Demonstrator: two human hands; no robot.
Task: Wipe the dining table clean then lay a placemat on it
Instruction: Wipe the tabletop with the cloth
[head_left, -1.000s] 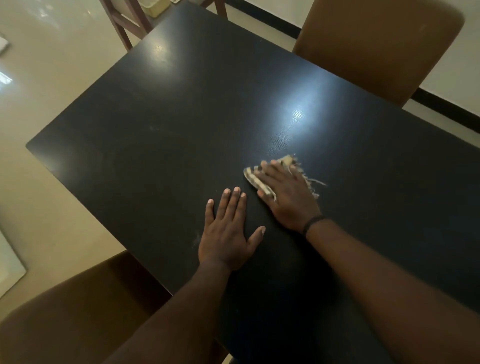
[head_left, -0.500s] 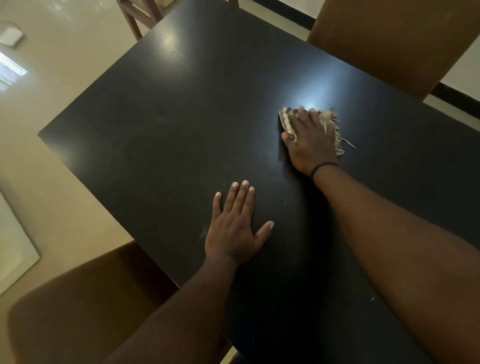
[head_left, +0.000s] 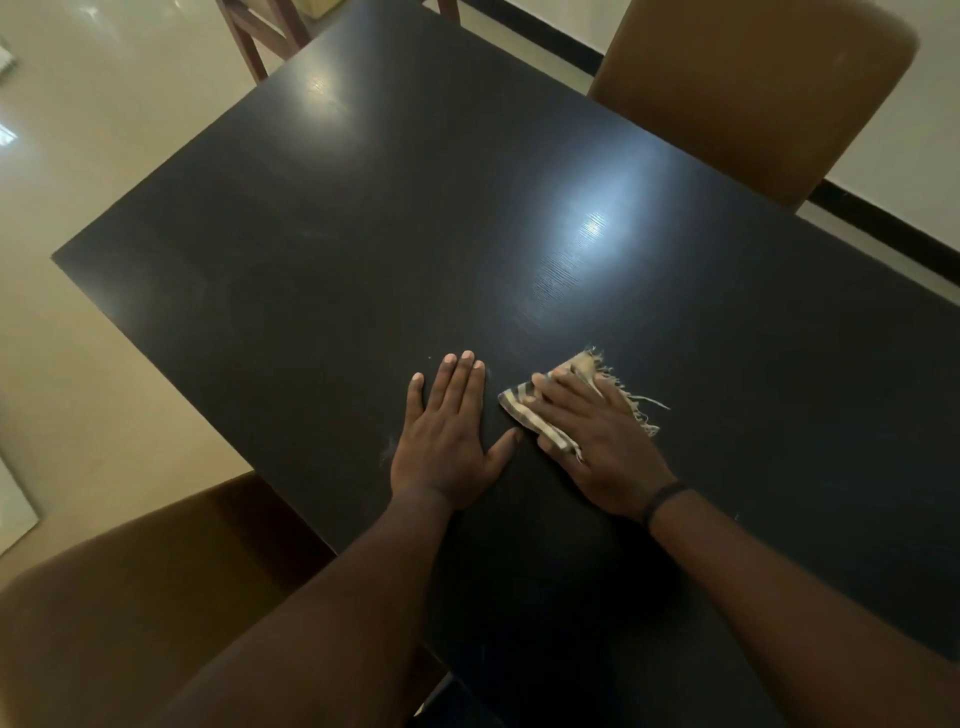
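Wiping is under way: the right hand (head_left: 597, 441) presses flat, fingers spread, on the cloth (head_left: 535, 415) lying under its fingers on the table (head_left: 363, 234). Left hand (head_left: 447, 441) rests flat just beside. Next, probably more strokes; no placemat visible.

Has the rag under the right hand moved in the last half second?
Yes. The rag, pressed flat by the right hand, has slid back toward the person, away from the bright glare on the table, and now lies beside the resting left hand.
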